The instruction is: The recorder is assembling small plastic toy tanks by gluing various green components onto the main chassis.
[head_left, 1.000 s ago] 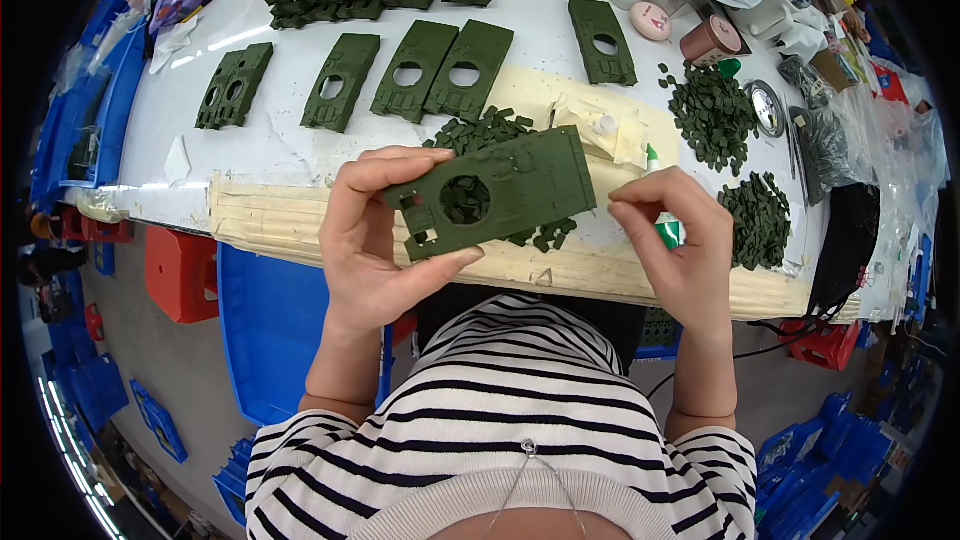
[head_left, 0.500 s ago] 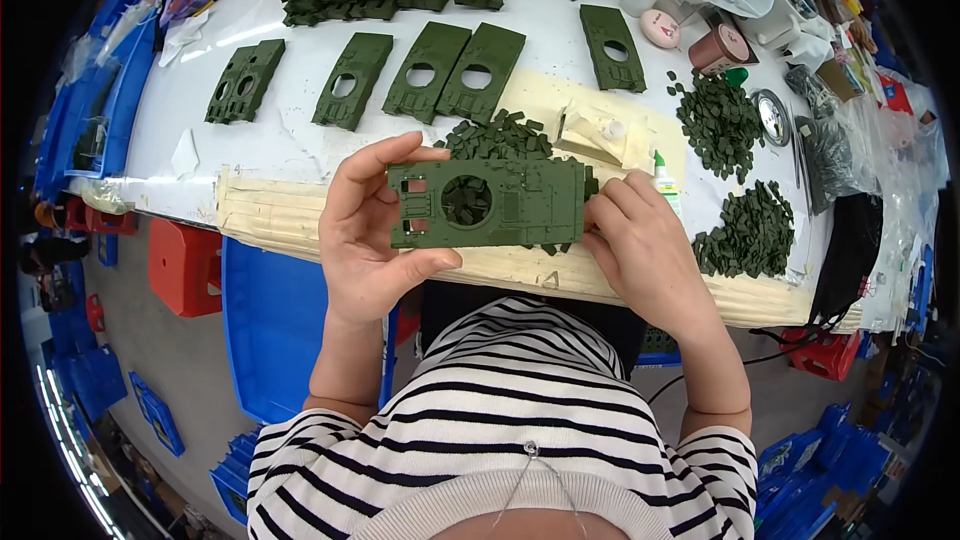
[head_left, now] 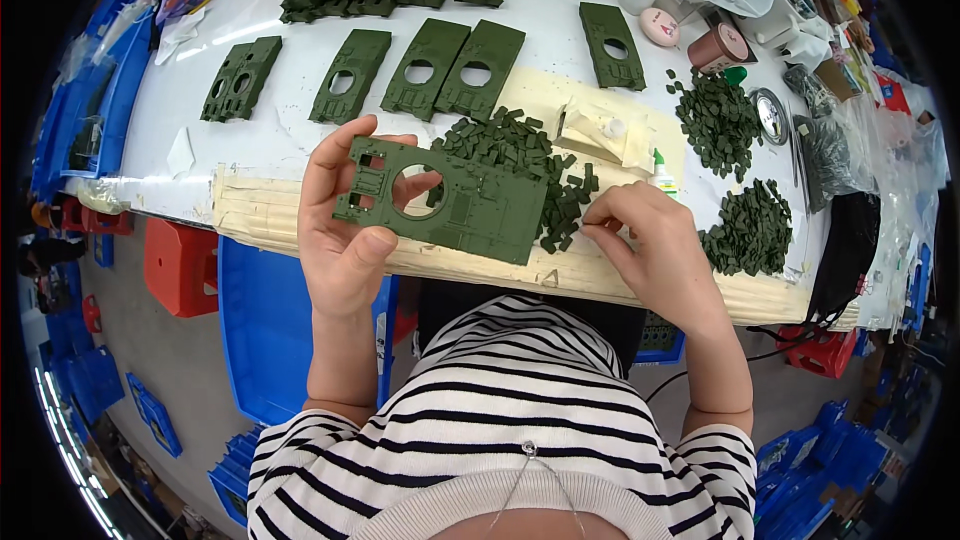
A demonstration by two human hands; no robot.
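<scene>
Fingers of the left hand [head_left: 345, 230] grasp a green plate [head_left: 450, 202]; right hand [head_left: 655, 250] pinches small green pieces [head_left: 560, 215].

Black-and-white striped knit top with ribbed cuffs pushed up, bare forearms, thin neck cord.

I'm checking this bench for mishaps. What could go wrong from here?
The left hand holds the green plate by one end, over the table edge; it could slip to the floor. The right hand picks beside the loose pile and might knock small pieces off.
</scene>
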